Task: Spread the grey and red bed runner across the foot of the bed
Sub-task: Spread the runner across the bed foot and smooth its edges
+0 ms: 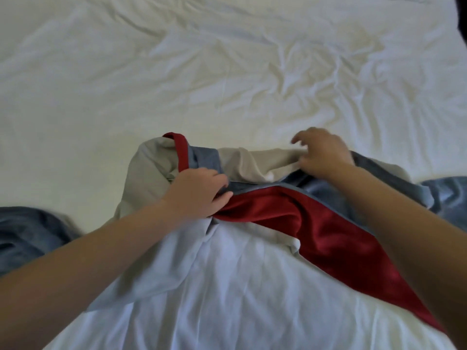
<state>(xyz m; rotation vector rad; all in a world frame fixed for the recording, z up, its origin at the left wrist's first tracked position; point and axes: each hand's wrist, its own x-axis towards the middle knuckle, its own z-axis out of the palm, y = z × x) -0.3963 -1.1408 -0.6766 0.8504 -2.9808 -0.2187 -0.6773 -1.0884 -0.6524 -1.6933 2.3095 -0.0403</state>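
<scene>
The bed runner (316, 223) lies bunched at the near edge of the bed, showing a red band, grey-blue velvet and a pale beige lining, with a pale underside falling toward me. My left hand (199, 192) grips a fold where the grey-blue edge meets the red band. My right hand (321, 152) lies on the beige lining further right, fingers loosely curled and blurred. More grey-blue runner cloth shows at the far left (30, 233) and the far right (444, 195).
A wrinkled white bed sheet (227, 72) covers the mattress beyond the runner, with deep creases toward the right. A dark shape (462, 18) sits at the top right corner.
</scene>
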